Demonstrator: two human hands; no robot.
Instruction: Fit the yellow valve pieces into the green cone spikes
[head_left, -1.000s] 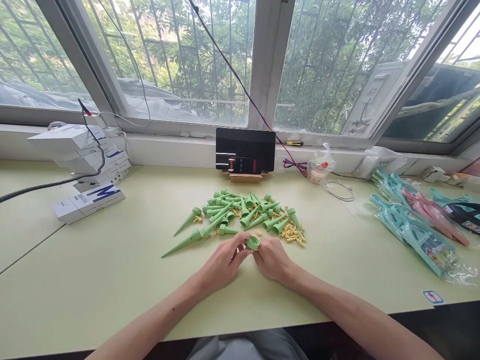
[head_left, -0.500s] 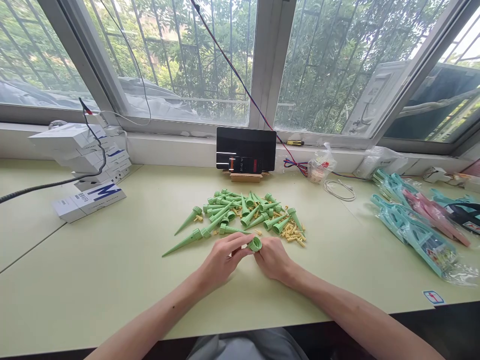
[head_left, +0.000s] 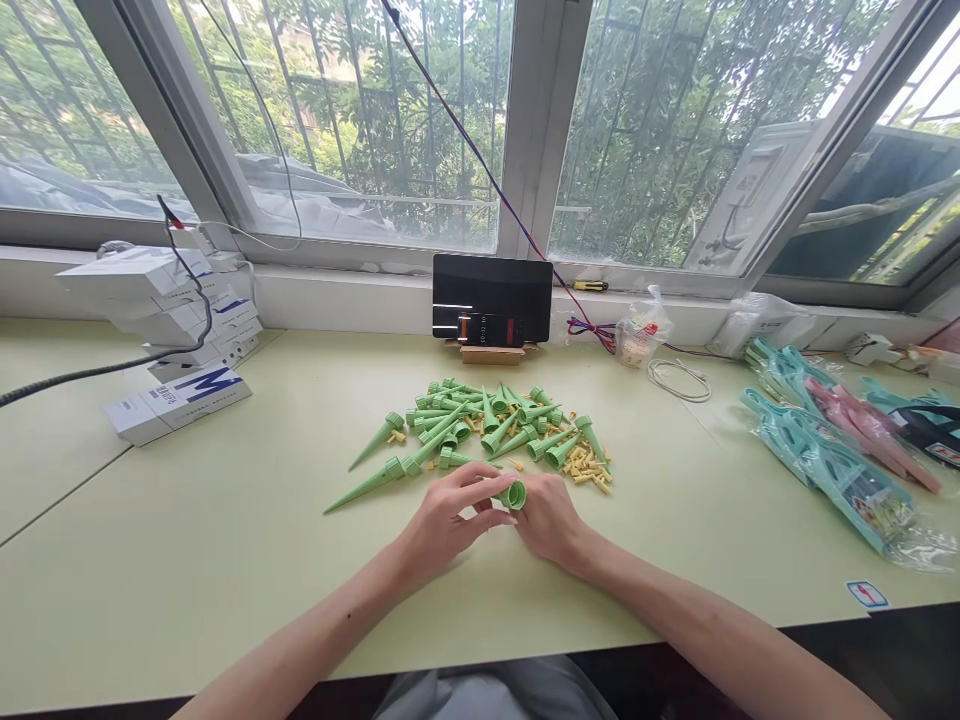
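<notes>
Just in front of the pile, a green plastic watering spike is between my two hands, its round threaded open end facing me. The thumb and index finger of my left hand close on the rim from the left. My right hand is curled against the other side of the spike; its fingertips and the spike's tapered part are hidden. Beyond the hands lies a heap of green spikes, several with caps on. Small yellow plastic pieces are gathered at the heap's right side, with some strewn among the spikes.
At the back, a phone leans against a black tablet on a cardboard stand. White boxes are stacked at left beside a black cable. Bagged turquoise and pink plastic items lie at right, near a coiled white cable.
The held spike's open end has turned more toward me and shifted slightly right and down. My left thumb and index finger have spread a little on its rim.
</notes>
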